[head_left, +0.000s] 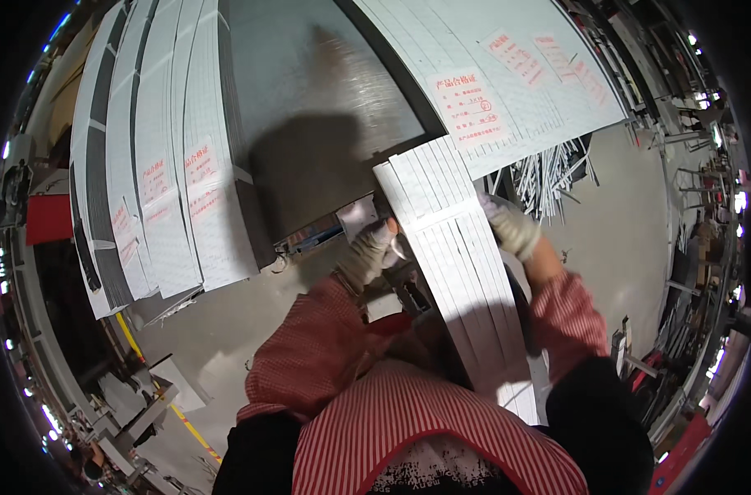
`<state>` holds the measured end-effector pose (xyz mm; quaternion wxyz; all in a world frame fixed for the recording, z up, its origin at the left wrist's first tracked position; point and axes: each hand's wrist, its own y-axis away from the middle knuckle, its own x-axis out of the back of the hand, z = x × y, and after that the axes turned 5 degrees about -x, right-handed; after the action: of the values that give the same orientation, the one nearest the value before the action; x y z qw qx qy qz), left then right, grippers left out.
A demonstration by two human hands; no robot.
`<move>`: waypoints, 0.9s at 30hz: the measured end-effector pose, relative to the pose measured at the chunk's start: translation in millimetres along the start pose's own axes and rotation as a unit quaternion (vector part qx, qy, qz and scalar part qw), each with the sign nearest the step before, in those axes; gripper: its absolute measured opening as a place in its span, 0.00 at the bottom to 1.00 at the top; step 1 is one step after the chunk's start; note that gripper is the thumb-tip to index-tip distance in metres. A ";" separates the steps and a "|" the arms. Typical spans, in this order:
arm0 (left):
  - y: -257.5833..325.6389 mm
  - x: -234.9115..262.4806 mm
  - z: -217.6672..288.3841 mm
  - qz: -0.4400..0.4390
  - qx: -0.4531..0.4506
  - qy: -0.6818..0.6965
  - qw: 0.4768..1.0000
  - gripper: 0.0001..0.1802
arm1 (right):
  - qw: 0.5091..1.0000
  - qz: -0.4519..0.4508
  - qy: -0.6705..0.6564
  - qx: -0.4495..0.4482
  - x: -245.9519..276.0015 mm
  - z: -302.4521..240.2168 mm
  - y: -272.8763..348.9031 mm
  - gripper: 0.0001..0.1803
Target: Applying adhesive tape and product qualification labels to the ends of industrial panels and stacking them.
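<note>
A long bundle of white strips (462, 264) runs from the table edge down toward my body, bound by a narrow white band (447, 216) near its far end. My left hand (369, 254), in a pale glove with a bare thumb tip, is closed beside the bundle's left side. Something small and white shows at its fingers, too little to name. On the opposite side my right hand (511, 227), also gloved, grips the bundle's edge, with its fingertips partly hidden. Red-and-white sleeve covers reach up both forearms.
Stacks of banded white strips (157, 190) lie on the left of the dark tabletop (309, 157). More white panels with red-printed labels (507, 82) cover the right side. Thin white offcuts (548, 177) hang in a heap beneath. Yellow tape (195, 433) marks the grey floor.
</note>
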<state>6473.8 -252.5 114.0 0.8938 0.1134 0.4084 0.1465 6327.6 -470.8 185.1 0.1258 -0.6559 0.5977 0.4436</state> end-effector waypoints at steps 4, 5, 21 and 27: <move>22.6 -7.6 24.2 0.143 0.039 -0.233 0.961 0.34 | 0.479 0.429 0.766 -0.003 -140.3 18.4 -3.7 0.64; 27.5 -14.7 36.8 0.174 0.064 -0.344 0.921 0.30 | 0.480 0.453 0.751 -0.013 -149.4 21.1 -13.4 0.64; -4.0 -99.3 75.2 0.080 -0.318 -0.606 0.725 0.34 | 0.617 0.199 0.756 0.089 -133.5 -88.5 13.7 0.31; -1.6 -128.2 81.0 0.079 -0.293 -0.658 0.690 0.47 | 0.470 0.312 0.754 -0.335 42.5 9.3 18.4 0.17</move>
<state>6456.0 -306.2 254.8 0.9065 -0.0546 -0.3581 0.2167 6302.6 -497.6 155.3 -0.7499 -0.4987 0.4322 -0.0468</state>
